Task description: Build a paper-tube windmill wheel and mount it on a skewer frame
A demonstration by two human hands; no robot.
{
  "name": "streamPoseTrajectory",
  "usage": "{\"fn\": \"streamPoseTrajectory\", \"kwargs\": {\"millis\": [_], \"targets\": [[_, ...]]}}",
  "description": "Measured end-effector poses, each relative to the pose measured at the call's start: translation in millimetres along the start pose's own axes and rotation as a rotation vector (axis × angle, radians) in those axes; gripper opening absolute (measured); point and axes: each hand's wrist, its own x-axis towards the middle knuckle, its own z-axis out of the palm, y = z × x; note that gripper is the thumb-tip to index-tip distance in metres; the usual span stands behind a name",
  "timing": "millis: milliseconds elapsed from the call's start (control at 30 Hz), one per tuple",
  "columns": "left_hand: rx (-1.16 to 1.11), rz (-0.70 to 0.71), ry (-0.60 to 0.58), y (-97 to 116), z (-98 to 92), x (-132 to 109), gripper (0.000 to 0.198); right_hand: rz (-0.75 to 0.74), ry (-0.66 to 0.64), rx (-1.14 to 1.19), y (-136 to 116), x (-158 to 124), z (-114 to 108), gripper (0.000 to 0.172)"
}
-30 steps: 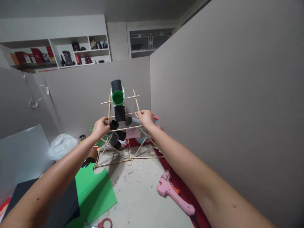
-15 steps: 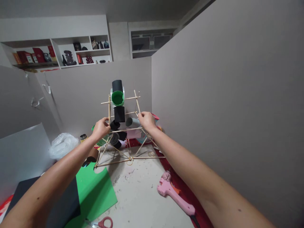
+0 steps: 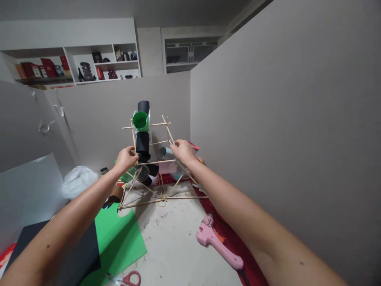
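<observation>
A frame of thin wooden sticks stands on the white table, its triangular base resting on the surface. My left hand pinches an upright stick on the frame's left side. On the right side, my right hand is closed around the lower part of a slanted stick. Between the hands, a green paper cup and a black paper tube hang on the upper frame, with another black tube above them. Behind the sticks lies a grey tube. My fingertips partly hide the joints they touch.
A pink glue gun lies at the right on a red cloth. Red-handled scissors, a green sheet and a dark sheet are at front left. Grey panels rise behind and to the right. A plastic bag sits left.
The upper frame with its green cup and black tubes has tilted to the left. Both hands keep their hold and have barely moved.
</observation>
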Motion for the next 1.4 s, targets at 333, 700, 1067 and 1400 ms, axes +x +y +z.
{"fn": "streamPoseTrajectory", "kwargs": {"millis": [333,700,1067,1400], "targets": [[-0.037,-0.004,-0.014,2,-6.4,-3,0.041,-0.020,0.019,-0.007,0,-6,-7,0.026],[-0.133,-0.025,-0.094,2,-21.7,-14,0.073,-0.010,0.066,0.029,6,-12,-15,0.029],[-0.170,0.017,0.011,-14,-42.7,-37,0.069,-0.067,0.169,0.135,14,-46,-52,0.026],[-0.204,0.035,-0.145,-17,-50.2,-131,0.033,-0.162,-0.218,-0.064,81,-201,-86,0.025]]}}
